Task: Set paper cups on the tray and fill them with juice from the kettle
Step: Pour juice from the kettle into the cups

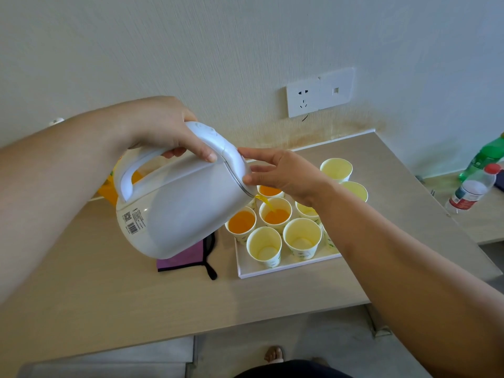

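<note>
My left hand (pixel 161 129) grips the handle of a white kettle (pixel 180 208), tilted to the right over a white tray (pixel 261 271). Orange juice streams from the spout into a middle paper cup (pixel 275 212). Two other cups (pixel 242 222) hold juice. Several empty cups (pixel 302 237) stand on the tray around them. My right hand (pixel 283 174) touches the kettle's lid with straight fingers, just above the cups. My right forearm hides part of the tray's right side.
A purple cloth pouch (pixel 188 257) lies under the kettle, left of the tray. Two plastic bottles (pixel 474 186) stand at the far right on a lower ledge. A wall socket (pixel 302 98) is behind the table. An orange package (pixel 110 192) sits behind the kettle.
</note>
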Demonstrator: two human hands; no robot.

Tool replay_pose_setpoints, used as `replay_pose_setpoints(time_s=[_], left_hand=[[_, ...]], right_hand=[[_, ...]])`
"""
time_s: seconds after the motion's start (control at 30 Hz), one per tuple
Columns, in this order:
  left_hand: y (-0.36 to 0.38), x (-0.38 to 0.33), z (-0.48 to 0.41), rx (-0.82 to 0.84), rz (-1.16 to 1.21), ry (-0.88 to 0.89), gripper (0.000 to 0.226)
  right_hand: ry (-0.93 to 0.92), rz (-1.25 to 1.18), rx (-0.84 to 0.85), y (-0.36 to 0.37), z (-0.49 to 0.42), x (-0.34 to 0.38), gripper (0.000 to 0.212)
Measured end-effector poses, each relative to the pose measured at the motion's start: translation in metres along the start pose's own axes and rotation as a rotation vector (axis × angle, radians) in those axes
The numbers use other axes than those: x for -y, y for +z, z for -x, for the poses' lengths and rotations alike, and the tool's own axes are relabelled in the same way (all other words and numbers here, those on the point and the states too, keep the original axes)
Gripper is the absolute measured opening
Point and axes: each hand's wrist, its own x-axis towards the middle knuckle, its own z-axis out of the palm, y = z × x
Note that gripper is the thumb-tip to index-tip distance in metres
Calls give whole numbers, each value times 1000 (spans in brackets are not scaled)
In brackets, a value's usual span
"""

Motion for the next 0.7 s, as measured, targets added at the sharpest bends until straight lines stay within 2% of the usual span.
replay_pose_setpoints(time_s=[0.7], left_hand=[[-5, -2, 2, -15, -13, -6, 38]], right_hand=[[-29, -8, 15, 0, 1, 5, 57]])
